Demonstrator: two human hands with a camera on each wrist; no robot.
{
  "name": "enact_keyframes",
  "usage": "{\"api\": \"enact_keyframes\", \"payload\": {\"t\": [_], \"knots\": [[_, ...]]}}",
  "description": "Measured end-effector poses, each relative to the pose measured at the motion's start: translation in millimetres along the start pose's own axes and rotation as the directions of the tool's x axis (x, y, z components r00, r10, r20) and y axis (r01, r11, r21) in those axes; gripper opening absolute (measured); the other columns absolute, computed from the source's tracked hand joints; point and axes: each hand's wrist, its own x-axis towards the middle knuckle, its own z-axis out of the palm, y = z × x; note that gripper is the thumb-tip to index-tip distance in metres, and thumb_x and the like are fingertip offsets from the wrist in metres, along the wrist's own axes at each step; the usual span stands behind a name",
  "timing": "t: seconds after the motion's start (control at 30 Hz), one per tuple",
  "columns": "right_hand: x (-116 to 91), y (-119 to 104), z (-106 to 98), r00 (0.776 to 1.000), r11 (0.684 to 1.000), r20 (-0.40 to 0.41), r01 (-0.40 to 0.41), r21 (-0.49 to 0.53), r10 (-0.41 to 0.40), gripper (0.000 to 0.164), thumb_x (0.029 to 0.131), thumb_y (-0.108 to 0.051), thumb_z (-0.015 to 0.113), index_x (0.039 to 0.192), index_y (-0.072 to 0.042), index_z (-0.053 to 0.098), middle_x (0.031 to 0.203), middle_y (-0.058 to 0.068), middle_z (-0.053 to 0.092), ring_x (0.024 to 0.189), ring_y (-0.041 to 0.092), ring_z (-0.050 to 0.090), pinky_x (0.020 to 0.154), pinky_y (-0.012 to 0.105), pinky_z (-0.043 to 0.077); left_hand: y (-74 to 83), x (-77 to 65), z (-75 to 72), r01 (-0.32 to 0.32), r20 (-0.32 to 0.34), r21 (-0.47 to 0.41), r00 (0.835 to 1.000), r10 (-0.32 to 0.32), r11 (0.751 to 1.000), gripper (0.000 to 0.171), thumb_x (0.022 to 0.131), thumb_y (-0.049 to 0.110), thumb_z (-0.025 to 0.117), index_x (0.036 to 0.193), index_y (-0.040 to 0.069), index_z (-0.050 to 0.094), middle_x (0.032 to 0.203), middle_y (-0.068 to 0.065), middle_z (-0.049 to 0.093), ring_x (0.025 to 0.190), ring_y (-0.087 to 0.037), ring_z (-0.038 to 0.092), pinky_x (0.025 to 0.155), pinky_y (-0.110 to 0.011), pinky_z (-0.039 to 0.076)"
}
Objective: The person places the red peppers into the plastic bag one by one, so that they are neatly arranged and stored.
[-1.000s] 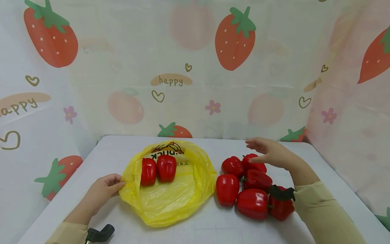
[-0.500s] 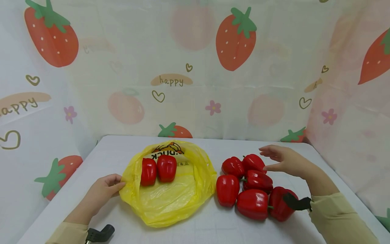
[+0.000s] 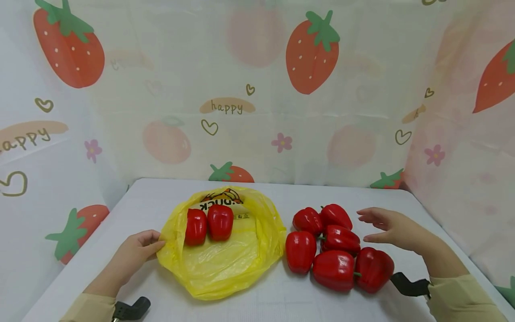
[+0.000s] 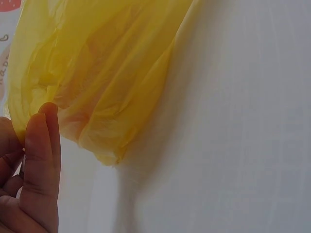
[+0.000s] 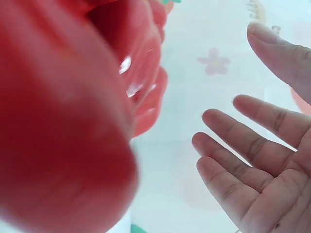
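Note:
My left hand (image 3: 138,251) pinches the left rim of a yellow plastic bag (image 3: 225,273) between thumb and fingers, as the left wrist view also shows on the bag (image 4: 121,97). The bag lies with its mouth spread wide. Two red bell peppers sit in it, one pepper (image 3: 220,222) beside another (image 3: 196,227) partly covered by the bag's edge. My right hand (image 3: 398,230) hovers to the right of several more red bell peppers, nearest to one pepper (image 3: 341,239). Its fingers are extended and hold nothing. In the right wrist view a blurred pepper (image 5: 58,136) fills the left side.
The loose peppers form a cluster right of the bag, with one pepper (image 3: 300,252) close to the bag's right edge. A white table (image 3: 257,308) carries everything. Strawberry-print cloth (image 3: 257,147) hangs behind and at both sides. Each wrist bears a black mount (image 3: 410,285).
My right hand has drawn back from above the rear peppers, moving right and toward me, still holding nothing. The left hand keeps its grip on the bag, and the peppers have stayed put.

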Motion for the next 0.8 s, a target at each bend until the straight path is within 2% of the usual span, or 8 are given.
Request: {"api": "enact_keyframes", "payload": {"t": [0.17, 0.43, 0.67, 0.8], "knots": [[-8.5, 8.1, 4.5, 0.999, 0.999, 0.006, -0.039, 0.0, 0.039, 0.061, 0.078, -0.032, 0.071, 0.128, -0.008, 0.047, 0.119, 0.013, 0.057, 0.113, 0.039, 0.05, 0.09, 0.046, 0.046, -0.5, 0.5, 0.1, 0.0, -0.003, -0.003, 1.0, 0.0, 1.0, 0.032, 0.09, 0.03, 0.058, 0.104, 0.002, 0.059, 0.1, -0.007, 0.061, 0.085, -0.017, 0.057, 0.078, -0.031, 0.053], [-17.7, 22.0, 14.9, 0.996, 0.993, 0.038, -0.08, 0.086, 0.077, 0.061, 0.079, -0.027, 0.071, 0.129, -0.005, 0.045, 0.121, 0.02, 0.054, 0.112, 0.044, 0.048, 0.089, 0.05, 0.045, -1.9, 2.0, 0.0, -0.012, -0.006, -0.013, 1.0, 0.012, 1.0, 0.032, 0.089, 0.031, 0.059, 0.104, 0.002, 0.059, 0.101, -0.007, 0.061, 0.086, -0.018, 0.057, 0.078, -0.03, 0.054], [-23.8, 31.4, 25.6, 0.98, 0.967, 0.098, -0.187, 0.174, 0.172, 0.064, 0.078, -0.026, 0.071, 0.13, -0.003, 0.043, 0.124, 0.024, 0.05, 0.114, 0.045, 0.045, 0.08, 0.045, 0.052, -0.7, 2.0, -0.2, -0.01, -0.007, -0.015, 1.0, 0.01, 1.0, 0.032, 0.089, 0.031, 0.059, 0.103, 0.002, 0.059, 0.1, -0.007, 0.061, 0.085, -0.018, 0.057, 0.078, -0.03, 0.054], [-25.9, 36.5, 32.2, 0.975, 0.958, 0.126, -0.204, 0.2, 0.181, 0.064, 0.077, -0.024, 0.072, 0.129, -0.001, 0.044, 0.122, 0.023, 0.051, 0.11, 0.04, 0.048, 0.076, 0.04, 0.053, -1.6, 2.2, 0.2, 0.005, -0.008, -0.015, 1.0, -0.005, 1.0, 0.032, 0.089, 0.031, 0.059, 0.103, 0.002, 0.059, 0.1, -0.007, 0.061, 0.086, -0.017, 0.057, 0.078, -0.031, 0.054]]}}
